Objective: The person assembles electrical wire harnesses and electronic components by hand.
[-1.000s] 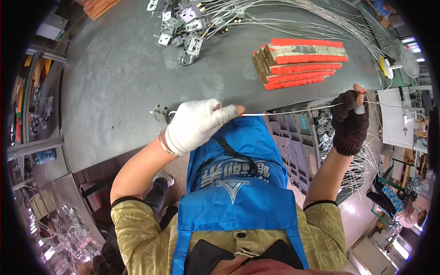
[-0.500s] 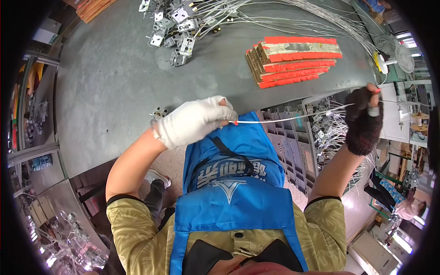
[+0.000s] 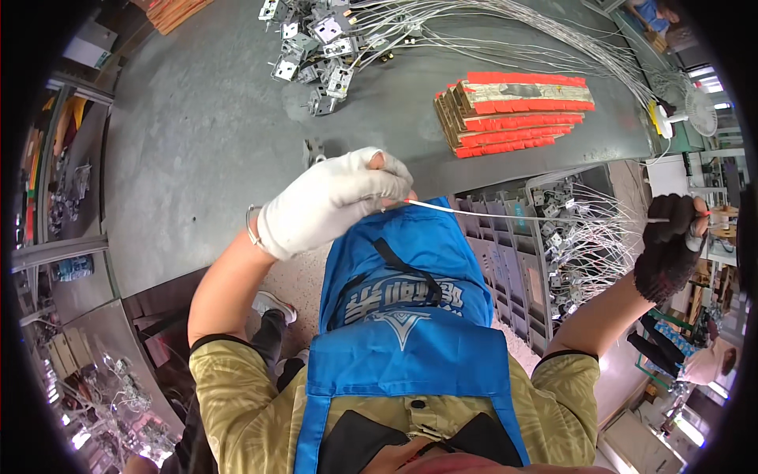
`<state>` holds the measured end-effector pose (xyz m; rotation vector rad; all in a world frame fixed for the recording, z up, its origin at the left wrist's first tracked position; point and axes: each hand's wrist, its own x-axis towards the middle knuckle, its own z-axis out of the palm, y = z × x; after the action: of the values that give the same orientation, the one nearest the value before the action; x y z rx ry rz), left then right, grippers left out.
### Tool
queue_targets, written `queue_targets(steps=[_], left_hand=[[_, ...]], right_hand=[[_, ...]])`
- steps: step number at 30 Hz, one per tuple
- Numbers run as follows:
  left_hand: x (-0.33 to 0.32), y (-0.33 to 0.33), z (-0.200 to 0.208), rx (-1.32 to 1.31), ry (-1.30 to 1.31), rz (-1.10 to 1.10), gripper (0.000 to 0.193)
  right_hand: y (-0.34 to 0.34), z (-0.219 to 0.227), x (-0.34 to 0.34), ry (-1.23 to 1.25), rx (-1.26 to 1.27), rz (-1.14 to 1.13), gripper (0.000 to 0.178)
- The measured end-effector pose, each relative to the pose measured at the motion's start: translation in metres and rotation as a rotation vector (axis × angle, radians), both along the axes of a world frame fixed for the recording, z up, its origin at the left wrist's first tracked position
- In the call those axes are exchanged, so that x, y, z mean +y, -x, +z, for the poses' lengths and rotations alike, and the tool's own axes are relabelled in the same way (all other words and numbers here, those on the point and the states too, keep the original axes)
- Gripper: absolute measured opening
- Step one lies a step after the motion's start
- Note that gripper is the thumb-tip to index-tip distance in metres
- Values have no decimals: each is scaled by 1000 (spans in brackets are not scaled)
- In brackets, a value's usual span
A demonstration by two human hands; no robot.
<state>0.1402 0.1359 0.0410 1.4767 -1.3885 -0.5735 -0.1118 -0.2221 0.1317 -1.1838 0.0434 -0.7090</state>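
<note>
My left hand point(image 3: 335, 197), in a white glove with bare fingertips, is closed in a pinch on one end of a thin white wire point(image 3: 482, 214). A small red spot shows where the wire meets those fingertips. Far out to the right, my right hand point(image 3: 671, 249), in a dark fingerless glove, is closed around the same wire. Between the hands the wire runs nearly straight, with a slight sag, above a blue apron point(image 3: 407, 340). Just beyond my left hand a small metal part point(image 3: 313, 150) lies on the grey table, partly hidden by the glove.
Metal switch-like units point(image 3: 324, 47) with long white wires lie heaped at the table's far side. Right of them sits a stack of red-edged strips point(image 3: 517, 114). Below the table's right edge, a rack point(image 3: 517, 261) stands beside more wired units point(image 3: 580, 237). A white fan point(image 3: 696, 110) is farther right.
My right hand has moved outward to the right and lower, lengthening the stretch of wire between my hands. My left hand keeps its pinch, and the view has shifted slightly.
</note>
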Motion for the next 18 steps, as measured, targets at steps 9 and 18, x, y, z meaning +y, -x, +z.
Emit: queue_targets(steps=[9, 18], left_hand=[[5, 11, -9, 50, -3, 492, 20], [-20, 24, -13, 29, -63, 468, 9]], right_hand=[[0, -44, -30, -374, -184, -103, 24], [-20, -69, 53, 87, 109, -174, 35]])
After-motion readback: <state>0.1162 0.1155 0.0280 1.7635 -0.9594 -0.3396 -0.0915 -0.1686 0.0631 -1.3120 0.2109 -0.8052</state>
